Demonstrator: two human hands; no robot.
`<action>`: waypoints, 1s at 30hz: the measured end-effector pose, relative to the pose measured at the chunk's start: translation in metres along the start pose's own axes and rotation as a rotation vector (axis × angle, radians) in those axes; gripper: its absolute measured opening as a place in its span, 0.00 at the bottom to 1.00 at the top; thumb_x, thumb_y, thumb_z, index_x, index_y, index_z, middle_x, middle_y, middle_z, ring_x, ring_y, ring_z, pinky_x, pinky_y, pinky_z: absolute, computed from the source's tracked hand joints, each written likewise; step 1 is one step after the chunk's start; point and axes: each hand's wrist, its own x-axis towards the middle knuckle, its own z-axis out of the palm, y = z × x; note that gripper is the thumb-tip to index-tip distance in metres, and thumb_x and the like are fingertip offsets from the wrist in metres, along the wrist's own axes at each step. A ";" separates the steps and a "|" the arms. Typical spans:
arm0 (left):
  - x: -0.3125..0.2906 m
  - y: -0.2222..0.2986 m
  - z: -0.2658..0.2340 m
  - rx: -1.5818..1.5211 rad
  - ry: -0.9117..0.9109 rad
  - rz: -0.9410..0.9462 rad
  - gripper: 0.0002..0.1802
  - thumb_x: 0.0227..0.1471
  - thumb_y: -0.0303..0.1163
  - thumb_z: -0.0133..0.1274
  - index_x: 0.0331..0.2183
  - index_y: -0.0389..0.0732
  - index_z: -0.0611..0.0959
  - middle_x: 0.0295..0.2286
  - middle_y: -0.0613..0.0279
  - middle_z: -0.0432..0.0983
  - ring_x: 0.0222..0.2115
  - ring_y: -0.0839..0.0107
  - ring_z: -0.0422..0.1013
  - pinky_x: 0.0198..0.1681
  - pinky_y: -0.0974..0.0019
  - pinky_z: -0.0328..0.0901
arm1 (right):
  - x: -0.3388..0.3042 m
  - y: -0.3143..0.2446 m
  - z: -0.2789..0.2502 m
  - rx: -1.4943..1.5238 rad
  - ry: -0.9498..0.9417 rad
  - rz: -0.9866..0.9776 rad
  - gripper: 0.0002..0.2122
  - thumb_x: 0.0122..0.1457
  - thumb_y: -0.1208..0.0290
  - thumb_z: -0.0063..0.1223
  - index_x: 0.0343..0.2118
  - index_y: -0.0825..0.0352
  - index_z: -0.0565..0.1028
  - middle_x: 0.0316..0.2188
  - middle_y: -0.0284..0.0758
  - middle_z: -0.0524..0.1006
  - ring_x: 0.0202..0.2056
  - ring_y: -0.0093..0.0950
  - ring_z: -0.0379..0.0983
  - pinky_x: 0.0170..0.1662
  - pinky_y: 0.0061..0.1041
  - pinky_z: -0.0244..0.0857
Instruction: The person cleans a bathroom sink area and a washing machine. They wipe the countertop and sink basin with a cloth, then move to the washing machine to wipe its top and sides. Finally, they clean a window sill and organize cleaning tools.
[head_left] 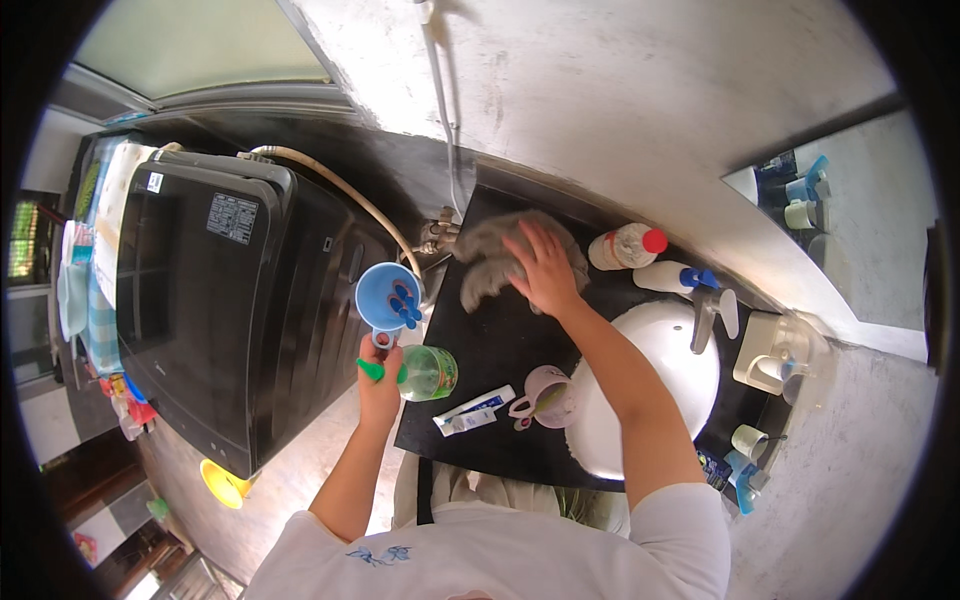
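Note:
My right hand (545, 265) lies flat with fingers spread on a crumpled grey cloth (487, 262), at the far part of the black counter (500, 345). My left hand (378, 385) is closed round the handle of a light blue mug (372, 292), held beyond the counter's left edge. Dark blue shapes show inside the mug. A clear green spray bottle (432, 374) is right beside that hand, its green nozzle crossing over the fingers; whether the hand also grips it I cannot tell. Toothpaste tubes (472, 412) and a pink mug (553, 386) are on the near counter.
A white sink (660, 375) with a tap (705, 318) takes up the right side. Behind it stand a red-capped bottle (622, 247) and a white spray bottle (660, 276). A black washing machine (210, 290) is at left, with a hose (350, 190). A mirror (860, 220) hangs right.

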 end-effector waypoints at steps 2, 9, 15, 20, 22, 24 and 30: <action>0.008 -0.001 -0.001 -0.002 -0.014 0.007 0.07 0.56 0.24 0.48 0.38 0.41 0.70 0.28 0.72 0.65 0.29 0.84 0.60 0.31 0.77 0.56 | 0.040 -0.011 0.018 -0.010 0.068 0.124 0.30 0.50 0.59 0.59 0.58 0.50 0.64 0.61 0.37 0.58 0.61 0.42 0.55 0.62 0.45 0.50; 0.020 0.011 0.009 -0.012 -0.084 0.045 0.07 0.56 0.25 0.48 0.38 0.41 0.70 0.29 0.71 0.65 0.29 0.84 0.60 0.32 0.77 0.56 | 0.047 -0.026 0.026 0.236 -0.031 -0.203 0.26 0.46 0.70 0.61 0.51 0.54 0.69 0.58 0.36 0.62 0.59 0.41 0.58 0.60 0.41 0.55; 0.030 -0.016 0.031 0.030 -0.141 0.134 0.09 0.56 0.26 0.49 0.40 0.40 0.71 0.30 0.71 0.65 0.30 0.83 0.60 0.33 0.77 0.57 | -0.052 -0.005 -0.026 0.299 -0.141 -0.162 0.25 0.43 0.75 0.61 0.48 0.55 0.70 0.57 0.36 0.63 0.60 0.40 0.57 0.61 0.42 0.54; 0.021 -0.026 0.048 0.160 -0.256 0.117 0.09 0.55 0.26 0.50 0.40 0.40 0.73 0.28 0.72 0.64 0.29 0.83 0.60 0.34 0.76 0.57 | -0.109 -0.005 -0.090 0.100 -0.288 -0.010 0.27 0.41 0.71 0.64 0.49 0.55 0.70 0.56 0.37 0.64 0.60 0.39 0.57 0.62 0.42 0.52; 0.014 -0.029 0.048 0.167 -0.253 0.094 0.09 0.55 0.25 0.51 0.39 0.40 0.73 0.27 0.72 0.64 0.28 0.82 0.60 0.33 0.76 0.57 | -0.117 -0.012 -0.101 0.163 -0.085 0.128 0.30 0.40 0.69 0.66 0.51 0.58 0.68 0.56 0.40 0.63 0.59 0.40 0.57 0.61 0.40 0.53; 0.010 -0.036 0.042 0.191 -0.256 0.092 0.08 0.55 0.25 0.51 0.39 0.39 0.73 0.26 0.72 0.64 0.28 0.83 0.60 0.33 0.76 0.57 | -0.118 -0.012 -0.103 0.292 0.201 0.354 0.34 0.41 0.68 0.68 0.54 0.62 0.65 0.56 0.43 0.63 0.59 0.40 0.58 0.60 0.39 0.53; 0.013 -0.021 0.042 0.192 -0.353 0.110 0.09 0.54 0.22 0.50 0.39 0.40 0.74 0.30 0.72 0.65 0.30 0.82 0.60 0.35 0.76 0.58 | -0.040 0.003 -0.093 0.286 0.839 0.662 0.41 0.42 0.67 0.69 0.59 0.70 0.58 0.52 0.47 0.65 0.54 0.44 0.62 0.56 0.38 0.59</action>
